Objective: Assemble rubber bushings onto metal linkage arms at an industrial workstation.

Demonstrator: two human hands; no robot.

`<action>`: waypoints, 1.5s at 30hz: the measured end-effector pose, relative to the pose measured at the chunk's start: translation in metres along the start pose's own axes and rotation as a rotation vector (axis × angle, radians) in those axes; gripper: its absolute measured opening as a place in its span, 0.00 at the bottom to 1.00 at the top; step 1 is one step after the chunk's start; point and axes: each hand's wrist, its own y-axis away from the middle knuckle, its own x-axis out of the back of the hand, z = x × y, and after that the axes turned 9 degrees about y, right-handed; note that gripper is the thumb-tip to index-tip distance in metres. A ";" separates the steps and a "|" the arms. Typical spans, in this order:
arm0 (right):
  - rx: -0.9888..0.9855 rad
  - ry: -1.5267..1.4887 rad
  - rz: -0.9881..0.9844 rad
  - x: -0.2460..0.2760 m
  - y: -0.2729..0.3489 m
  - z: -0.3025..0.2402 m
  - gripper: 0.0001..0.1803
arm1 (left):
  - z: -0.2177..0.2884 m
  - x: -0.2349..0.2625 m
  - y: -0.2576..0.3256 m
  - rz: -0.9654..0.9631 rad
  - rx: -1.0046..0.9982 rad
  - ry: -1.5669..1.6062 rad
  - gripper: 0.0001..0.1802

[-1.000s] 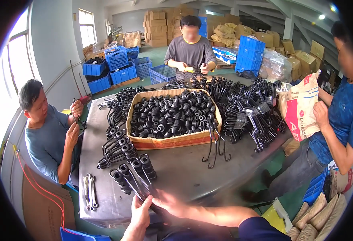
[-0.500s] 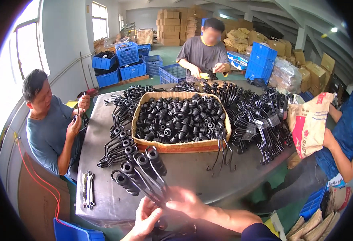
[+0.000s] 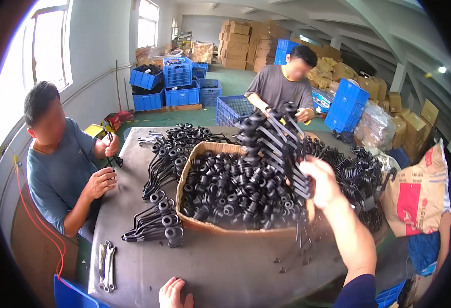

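Over the right part of the cardboard box (image 3: 246, 232), my right hand (image 3: 322, 185) grips a bundle of black bent metal rods (image 3: 277, 149). Thick black rubber bushings sit on the bundle's far ends. Low in the picture, my left hand (image 3: 173, 294) rests at the table's front edge, its fingers stretched out, holding nothing. The box is filled with loose black rubber bushings (image 3: 225, 192). More rods with bushings (image 3: 158, 220) lie left of the box, and a large heap (image 3: 359, 174) spreads to its right.
Several wrenches (image 3: 108, 267) lie at the metal table's (image 3: 138, 267) left. A co-worker in blue-grey (image 3: 63, 169) handles a dark part at left; another (image 3: 282, 82) stands across the table. At right a person holds a paper sack (image 3: 415, 190). Blue crates (image 3: 182, 95) are stacked behind.
The rod bundle has gone from the table's front edge up and right over the box, in my right hand. My left hand has let go. The view has shifted; the sack hangs lower.
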 end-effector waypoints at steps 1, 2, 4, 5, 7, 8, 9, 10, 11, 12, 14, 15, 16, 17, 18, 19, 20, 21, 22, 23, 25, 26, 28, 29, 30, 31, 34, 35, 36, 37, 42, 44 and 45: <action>0.000 0.036 0.018 0.012 -0.026 0.001 0.14 | 0.002 0.001 -0.004 -0.006 -0.023 -0.004 0.26; 0.000 0.070 0.039 0.024 -0.052 0.007 0.12 | 0.004 0.001 -0.007 -0.016 -0.048 -0.010 0.26; -0.015 0.093 0.138 0.042 -0.100 0.022 0.11 | 0.001 0.001 -0.006 -0.010 -0.047 -0.017 0.25; -0.032 0.104 0.166 0.050 -0.122 0.029 0.09 | 0.000 0.001 -0.007 -0.014 -0.057 -0.020 0.25; -0.077 0.120 0.217 0.060 -0.161 0.043 0.06 | 0.003 0.002 -0.013 -0.010 -0.069 -0.022 0.23; -0.076 0.115 0.211 0.066 -0.179 0.056 0.06 | -0.007 -0.004 -0.011 -0.005 -0.067 -0.028 0.23; -0.100 0.137 0.231 0.072 -0.196 0.066 0.06 | -0.019 -0.011 -0.006 0.027 -0.094 0.115 0.23; -0.122 0.158 0.253 0.078 -0.211 0.074 0.06 | -0.032 -0.019 -0.001 0.059 -0.125 0.259 0.23; -0.106 0.113 0.240 0.074 -0.221 0.083 0.07 | -0.024 -0.017 -0.005 0.064 -0.118 0.253 0.23; -0.109 0.113 0.241 0.076 -0.230 0.088 0.07 | -0.008 -0.008 -0.012 0.038 -0.084 0.093 0.22; -0.160 0.147 0.232 0.079 -0.245 0.094 0.09 | 0.000 -0.003 -0.019 0.009 -0.049 -0.074 0.22; -0.152 0.105 0.232 0.076 -0.249 0.098 0.09 | -0.001 -0.004 -0.018 0.001 -0.044 -0.080 0.22; -0.154 0.100 0.232 0.076 -0.254 0.102 0.09 | -0.002 -0.005 -0.018 -0.007 -0.039 -0.085 0.22; -0.173 0.098 0.215 0.075 -0.259 0.105 0.09 | -0.002 -0.005 -0.018 -0.008 -0.038 -0.088 0.22; -0.191 0.097 0.197 0.074 -0.262 0.107 0.09 | -0.002 -0.005 -0.019 -0.008 -0.039 -0.088 0.22; -0.209 0.077 0.149 0.074 -0.265 0.109 0.09 | -0.003 -0.006 -0.020 -0.007 -0.040 -0.088 0.22; -0.213 0.076 0.148 0.072 -0.267 0.109 0.09 | -0.003 -0.006 -0.019 -0.008 -0.037 -0.090 0.22; -0.242 0.065 0.127 0.069 -0.269 0.110 0.09 | -0.004 -0.007 -0.019 -0.005 -0.032 -0.088 0.21; -0.271 0.054 0.107 0.068 -0.272 0.111 0.09 | -0.004 -0.007 -0.019 -0.002 -0.028 -0.086 0.21; -0.320 0.009 0.076 0.066 -0.276 0.110 0.09 | -0.004 -0.007 -0.019 -0.004 -0.025 -0.086 0.21; -0.408 -0.002 0.090 0.060 -0.283 0.109 0.10 | -0.004 -0.008 -0.020 0.007 -0.020 -0.090 0.19; -0.490 -0.012 0.105 0.058 -0.284 0.109 0.10 | -0.004 -0.008 -0.021 0.003 -0.019 -0.090 0.19; -0.544 -0.023 0.071 0.064 -0.295 0.124 0.12 | -0.005 -0.008 -0.023 0.008 -0.015 -0.082 0.18; -0.538 0.011 -0.013 0.069 -0.296 0.129 0.13 | -0.003 -0.008 -0.023 0.002 -0.013 -0.079 0.18; -0.531 0.044 -0.098 0.073 -0.298 0.135 0.14 | -0.002 -0.008 -0.023 0.008 -0.006 -0.069 0.17; -0.494 0.094 -0.160 0.075 -0.302 0.141 0.16 | 0.000 -0.007 -0.023 0.014 0.001 -0.060 0.17; -0.471 0.106 -0.182 0.094 -0.314 0.155 0.15 | 0.000 -0.005 -0.026 0.013 -0.011 -0.069 0.17; -0.471 0.103 -0.184 0.094 -0.314 0.156 0.15 | -0.001 -0.005 -0.026 0.013 -0.010 -0.073 0.17; -0.482 0.098 -0.113 0.093 -0.313 0.158 0.14 | -0.003 -0.006 -0.025 0.008 -0.009 -0.071 0.17; -0.494 0.094 -0.042 0.093 -0.312 0.159 0.14 | -0.005 -0.006 -0.025 0.004 -0.008 -0.070 0.16; -0.517 0.288 -0.110 0.104 -0.309 0.144 0.13 | -0.003 -0.008 -0.022 0.015 -0.002 -0.067 0.15; -0.512 0.377 -0.097 0.114 -0.316 0.146 0.11 | -0.005 -0.008 -0.022 0.013 -0.001 -0.072 0.15; -0.478 0.418 -0.119 0.123 -0.318 0.148 0.09 | -0.007 -0.009 -0.022 0.009 -0.001 -0.067 0.15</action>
